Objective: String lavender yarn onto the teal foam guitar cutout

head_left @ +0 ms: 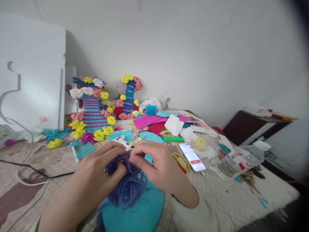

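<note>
A loose bundle of blue-purple yarn [129, 190] hangs between my hands at the lower middle. My left hand [96, 175] is closed round its top from the left, the thumb pressed into the strands. From the right, my right hand [154, 164] pinches strands at the upper edge with thumb and fingertips. Below the yarn lies a teal rounded sheet [147, 209] with small pale bits on it. Yarn also trails down at the sheet's left edge.
Decorated craft pieces [93, 111] with paper flowers lean at the back. Coloured paper [149, 120], a phone [192, 157], yellow scissors handles [182, 161] and a clear plastic bottle [241, 159] lie beyond and to the right. A black cable [58, 176] crosses at left.
</note>
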Motion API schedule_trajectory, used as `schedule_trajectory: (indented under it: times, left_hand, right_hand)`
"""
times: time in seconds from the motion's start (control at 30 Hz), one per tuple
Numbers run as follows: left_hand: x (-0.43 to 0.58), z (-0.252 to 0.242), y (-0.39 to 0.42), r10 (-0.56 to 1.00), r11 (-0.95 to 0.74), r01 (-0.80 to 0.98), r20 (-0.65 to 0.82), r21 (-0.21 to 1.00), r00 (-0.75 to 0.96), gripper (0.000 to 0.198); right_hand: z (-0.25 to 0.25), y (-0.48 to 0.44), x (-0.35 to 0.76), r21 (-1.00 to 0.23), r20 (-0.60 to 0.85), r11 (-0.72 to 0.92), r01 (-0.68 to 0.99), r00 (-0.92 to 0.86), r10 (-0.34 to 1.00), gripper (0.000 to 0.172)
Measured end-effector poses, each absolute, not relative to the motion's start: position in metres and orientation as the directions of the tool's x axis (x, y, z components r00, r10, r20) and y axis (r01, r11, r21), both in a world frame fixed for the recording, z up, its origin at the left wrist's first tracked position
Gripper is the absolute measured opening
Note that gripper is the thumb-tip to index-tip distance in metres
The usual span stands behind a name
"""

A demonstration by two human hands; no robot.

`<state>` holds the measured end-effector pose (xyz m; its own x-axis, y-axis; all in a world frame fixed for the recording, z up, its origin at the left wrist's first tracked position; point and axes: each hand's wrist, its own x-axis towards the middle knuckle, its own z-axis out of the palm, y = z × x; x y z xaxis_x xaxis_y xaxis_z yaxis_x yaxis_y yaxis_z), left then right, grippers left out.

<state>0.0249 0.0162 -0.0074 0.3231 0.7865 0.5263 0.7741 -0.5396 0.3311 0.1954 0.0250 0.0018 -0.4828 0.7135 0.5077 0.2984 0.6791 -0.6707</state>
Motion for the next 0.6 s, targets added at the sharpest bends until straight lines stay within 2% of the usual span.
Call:
schedule_trajectory:
  times: [0.2,0.33,0.47,0.53,0.6]
  left_hand:
    - [0.019,-0.012,0.017,0.867,-0.387,0.854,0.452,0.348,0.209,0.023]
    - [0.016,-0.007,0.017,0.848,-0.445,0.766,0.493,0.464,0.193,0.018]
    - [0.016,0.0,0.016,0.88,-0.463,0.512,0.446,0.723,0.166,0.017]
    - [0.016,0.002,0.014,0.943,-0.331,0.322,0.313,0.887,0.108,0.015]
    - [0.014,0.002,0.013,0.995,-0.103,0.097,0.102,0.99,0.021,0.016]
  right_hand:
    - [0.0,0.025,0.194,-0.678,0.523,0.679,0.28,-0.465,0.714,0.01]
    - [0.002,0.022,0.195,-0.726,0.507,0.643,0.244,-0.443,0.74,0.011]
    - [0.002,0.019,0.196,-0.793,0.48,0.575,0.202,-0.374,0.793,0.011]
    - [0.001,0.019,0.197,-0.81,0.478,0.558,0.182,-0.348,0.807,0.012]
    - [0.0,0.02,0.197,-0.819,0.479,0.55,0.163,-0.333,0.812,0.012]
